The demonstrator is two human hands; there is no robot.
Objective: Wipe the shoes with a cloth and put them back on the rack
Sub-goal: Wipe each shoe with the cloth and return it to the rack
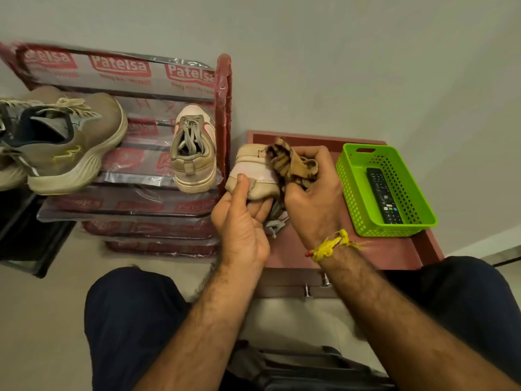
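Note:
My left hand (pixel 239 221) grips a beige sneaker (pixel 253 173) by its heel, thumb pressed on the back, holding it above a low reddish table (pixel 394 249). My right hand (pixel 313 193) clutches a crumpled brown patterned cloth (pixel 290 162) against the sneaker's side. Grey laces hang below the shoe. Its matching beige sneaker (pixel 193 153) stands on the red plastic-wrapped shoe rack (pixel 224 108), heel toward me. An olive-brown running shoe (pixel 76 142) sits on the rack's left side.
A green plastic basket (pixel 352 187) holding a black remote control (pixel 383 196) stands on the table to the right of my hands. A dark object (pixel 28 235) lies on the floor at left. My knees are below, and a grey wall is behind.

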